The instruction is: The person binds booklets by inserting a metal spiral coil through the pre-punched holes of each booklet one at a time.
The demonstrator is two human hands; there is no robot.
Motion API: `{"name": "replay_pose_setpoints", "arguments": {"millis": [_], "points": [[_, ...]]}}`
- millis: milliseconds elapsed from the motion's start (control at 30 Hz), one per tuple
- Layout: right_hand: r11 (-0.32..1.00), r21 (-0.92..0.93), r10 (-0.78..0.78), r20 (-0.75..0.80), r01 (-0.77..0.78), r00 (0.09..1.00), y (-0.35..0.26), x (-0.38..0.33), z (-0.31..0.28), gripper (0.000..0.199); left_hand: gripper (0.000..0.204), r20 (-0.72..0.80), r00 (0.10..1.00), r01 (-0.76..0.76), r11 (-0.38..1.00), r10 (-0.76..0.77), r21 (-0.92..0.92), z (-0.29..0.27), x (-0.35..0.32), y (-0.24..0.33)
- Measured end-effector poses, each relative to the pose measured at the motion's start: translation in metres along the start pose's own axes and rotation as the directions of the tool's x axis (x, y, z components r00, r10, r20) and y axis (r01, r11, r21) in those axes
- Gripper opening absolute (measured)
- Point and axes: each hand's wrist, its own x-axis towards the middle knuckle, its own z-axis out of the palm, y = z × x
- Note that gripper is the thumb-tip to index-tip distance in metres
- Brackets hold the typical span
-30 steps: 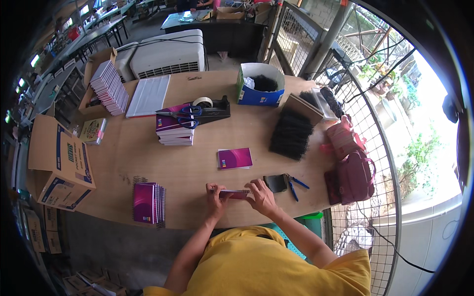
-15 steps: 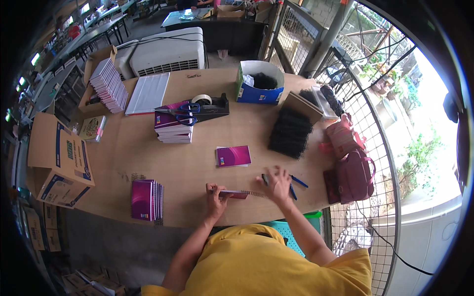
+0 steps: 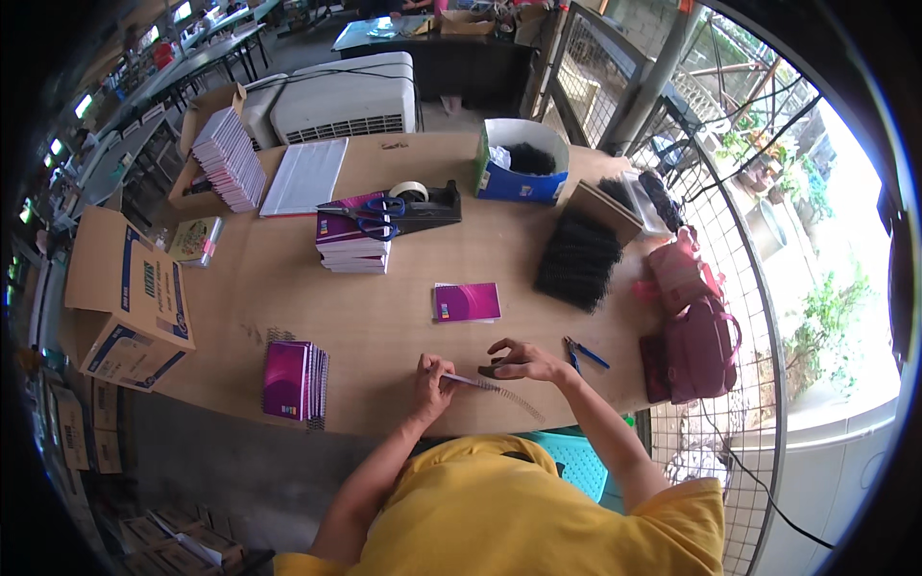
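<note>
My left hand (image 3: 435,386) grips a small notebook (image 3: 463,380) at its left end, turned nearly edge-on above the near part of the table. A wire coil (image 3: 519,398) runs from the notebook's right end and trails out to the right. My right hand (image 3: 526,364) is just above the coil, its fingers bent round a small dark object (image 3: 491,371) whose kind I cannot make out. Blue-handled pliers (image 3: 588,354) lie to the right of that hand. Beyond my hands rests a purple notebook cover (image 3: 468,301) on white sheets.
Coil-bound purple notebooks (image 3: 288,381) stand at the left. Scissors (image 3: 376,219) top another stack, beside a tape dispenser (image 3: 437,206). Black coils (image 3: 578,259) are piled at the right, near maroon bags (image 3: 699,350). An open carton (image 3: 144,298) sits at the far left.
My right hand has drawn in toward the notebook, its spread fingers now closed round the small dark object. The coil's free end now shows farther right. The whole view has shifted slightly.
</note>
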Motion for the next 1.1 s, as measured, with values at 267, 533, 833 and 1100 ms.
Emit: {"name": "replay_pose_setpoints", "arguments": {"millis": [267,533,833,1100], "points": [[0.961,0.271,-0.037,-0.079,0.057,0.996,-0.003,0.004,0.008,0.049,0.052,0.001,0.999,0.052,0.999,-0.052,0.005,0.004,-0.003,0.001],[1.0,-0.01,0.013,-0.126,-0.014,0.992,-0.01,0.011,0.02,0.044,0.051,0.06,0.997,0.037,0.999,-0.038,0.012,0.0,0.003,0.006],[0.959,-0.283,-0.076,-0.207,0.014,0.975,-0.003,0.025,0.028,0.043,0.05,0.057,0.996,0.073,0.997,-0.071,-0.032,0.001,0.001,0.007],[0.997,-0.048,0.045,-0.353,-0.067,0.935,-0.011,0.03,0.025,0.044,0.039,0.008,0.966,0.247,0.907,-0.26,-0.342,-0.004,0.004,-0.005]]}}
